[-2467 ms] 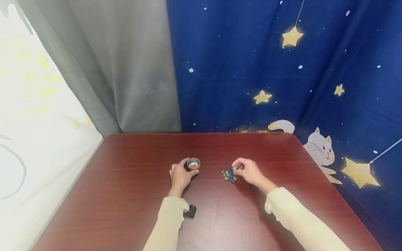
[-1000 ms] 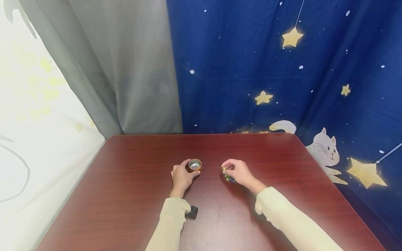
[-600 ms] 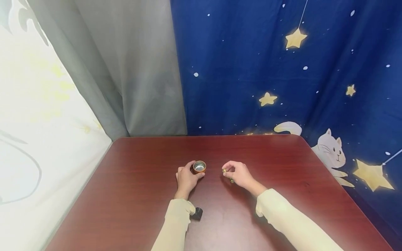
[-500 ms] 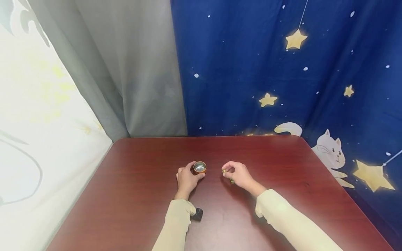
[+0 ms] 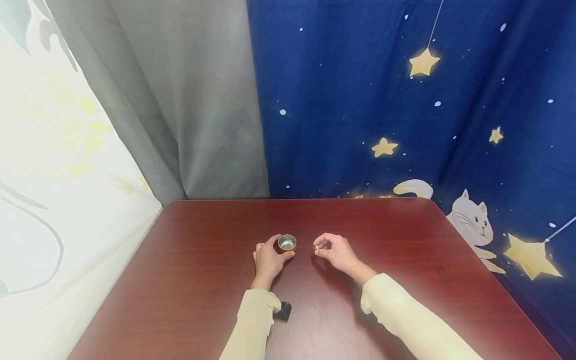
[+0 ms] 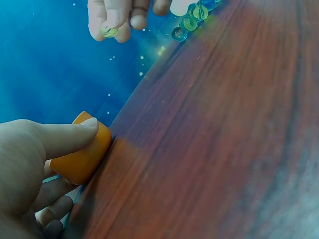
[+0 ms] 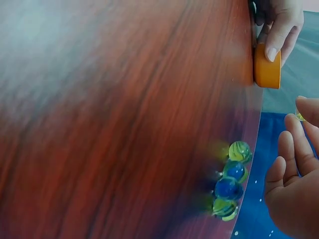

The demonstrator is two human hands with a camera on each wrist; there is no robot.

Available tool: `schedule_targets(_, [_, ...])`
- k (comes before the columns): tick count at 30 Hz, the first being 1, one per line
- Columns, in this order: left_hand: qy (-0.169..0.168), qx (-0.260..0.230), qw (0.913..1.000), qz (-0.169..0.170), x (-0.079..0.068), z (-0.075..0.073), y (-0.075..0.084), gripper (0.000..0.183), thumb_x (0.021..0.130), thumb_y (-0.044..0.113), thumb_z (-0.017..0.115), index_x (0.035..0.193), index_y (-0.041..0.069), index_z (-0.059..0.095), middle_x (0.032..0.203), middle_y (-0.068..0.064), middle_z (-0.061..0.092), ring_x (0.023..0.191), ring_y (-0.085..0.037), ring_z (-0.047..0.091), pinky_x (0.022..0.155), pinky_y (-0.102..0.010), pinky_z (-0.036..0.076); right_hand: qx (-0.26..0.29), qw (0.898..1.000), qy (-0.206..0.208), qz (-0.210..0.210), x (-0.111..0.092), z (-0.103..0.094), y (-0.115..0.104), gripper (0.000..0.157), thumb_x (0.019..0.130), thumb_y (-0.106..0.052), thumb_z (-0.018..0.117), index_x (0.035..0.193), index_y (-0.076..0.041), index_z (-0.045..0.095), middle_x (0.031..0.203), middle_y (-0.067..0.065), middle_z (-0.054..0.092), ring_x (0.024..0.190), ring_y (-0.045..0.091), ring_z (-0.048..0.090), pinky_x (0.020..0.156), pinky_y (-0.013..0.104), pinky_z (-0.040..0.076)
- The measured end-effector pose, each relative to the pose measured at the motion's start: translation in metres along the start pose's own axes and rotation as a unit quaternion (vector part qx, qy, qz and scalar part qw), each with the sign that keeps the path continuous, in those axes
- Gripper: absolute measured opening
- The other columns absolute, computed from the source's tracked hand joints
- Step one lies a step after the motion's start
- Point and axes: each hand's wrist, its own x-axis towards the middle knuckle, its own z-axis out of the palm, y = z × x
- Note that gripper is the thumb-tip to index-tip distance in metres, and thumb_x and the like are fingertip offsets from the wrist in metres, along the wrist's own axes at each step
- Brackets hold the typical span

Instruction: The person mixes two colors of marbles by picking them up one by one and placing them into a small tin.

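My left hand (image 5: 266, 261) grips a small round orange cup (image 5: 287, 243) with a silvery inside, standing upright on the table. In the left wrist view its thumb presses the cup's outer wall. To the right of the cup, my right hand (image 5: 339, 255) pinches one yellow-green glass marble (image 5: 316, 247) between thumb and fingertips, raised above the tabletop. Several blue and green marbles (image 7: 229, 188) lie heaped together near the right hand in the right wrist view. From the head view that heap is hidden behind the right hand.
The dark red wooden table (image 5: 216, 225) has rounded far corners. A grey curtain (image 5: 216, 125) and a blue starry curtain (image 5: 333, 100) hang behind it, and a white cloth (image 5: 67, 225) hangs at the left. A black block (image 5: 283, 311) sits at the left cuff.
My right hand has come off the marble heap with a yellow-green marble and shifted left, closer to the cup. The left hand keeps its hold on the cup. The head view has shifted slightly.
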Motion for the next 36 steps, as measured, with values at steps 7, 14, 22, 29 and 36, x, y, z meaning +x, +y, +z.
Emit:
schedule_targets(7, [0.003, 0.0, 1.0, 0.001, 0.0, 0.002, -0.001, 0.067, 0.067, 0.03, 0.09, 0.127, 0.012, 0.064, 0.107, -0.007, 0.068, 0.104, -0.029, 0.047, 0.092, -0.047, 0.029, 0.005, 1.0, -0.002, -0.009, 0.003, 0.008, 0.0, 0.017, 0.077, 0.002, 0.077, 0.09, -0.008, 0.07, 0.077, -0.003, 0.065, 0.073, 0.016, 0.063, 0.067, 0.03, 0.05])
schedule_targets(14, [0.005, 0.003, 1.0, 0.005, -0.001, 0.001, 0.0, 0.067, 0.067, 0.029, 0.09, 0.126, 0.011, 0.065, 0.107, -0.008, 0.068, 0.103, -0.029, 0.047, 0.091, -0.047, 0.03, 0.01, 1.0, -0.006, -0.012, 0.005, 0.013, -0.002, 0.016, 0.078, 0.001, 0.077, 0.092, -0.004, 0.071, 0.078, -0.003, 0.065, 0.073, 0.015, 0.063, 0.067, 0.031, 0.051])
schedule_targets(22, [0.008, 0.007, 0.9999, 0.012, -0.001, 0.001, 0.0, 0.067, 0.067, 0.031, 0.09, 0.125, 0.011, 0.065, 0.107, -0.008, 0.068, 0.103, -0.03, 0.048, 0.09, -0.048, 0.031, 0.006, 1.0, -0.01, -0.013, 0.007, 0.018, -0.004, 0.016, 0.078, -0.001, 0.077, 0.091, -0.008, 0.071, 0.077, -0.004, 0.065, 0.073, 0.015, 0.063, 0.067, 0.03, 0.05])
schedule_targets(29, [0.011, 0.009, 0.9997, 0.018, 0.0, 0.002, -0.001, 0.066, 0.067, 0.031, 0.09, 0.124, 0.011, 0.065, 0.108, -0.009, 0.069, 0.102, -0.031, 0.049, 0.089, -0.047, 0.031, 0.007, 1.0, -0.006, -0.002, 0.008, 0.023, -0.009, 0.016, 0.078, 0.0, 0.077, 0.089, -0.009, 0.07, 0.076, -0.004, 0.064, 0.07, 0.013, 0.061, 0.065, 0.031, 0.049])
schedule_targets(36, [0.015, 0.009, 0.9996, 0.021, -0.001, 0.002, -0.001, 0.065, 0.066, 0.032, 0.09, 0.123, 0.011, 0.066, 0.109, -0.009, 0.069, 0.102, -0.032, 0.049, 0.088, -0.048, 0.031, 0.001, 1.0, 0.0, -0.001, 0.011, 0.031, -0.011, 0.016, 0.078, -0.001, 0.077, 0.088, -0.01, 0.07, 0.076, -0.004, 0.064, 0.07, 0.011, 0.061, 0.066, 0.031, 0.05])
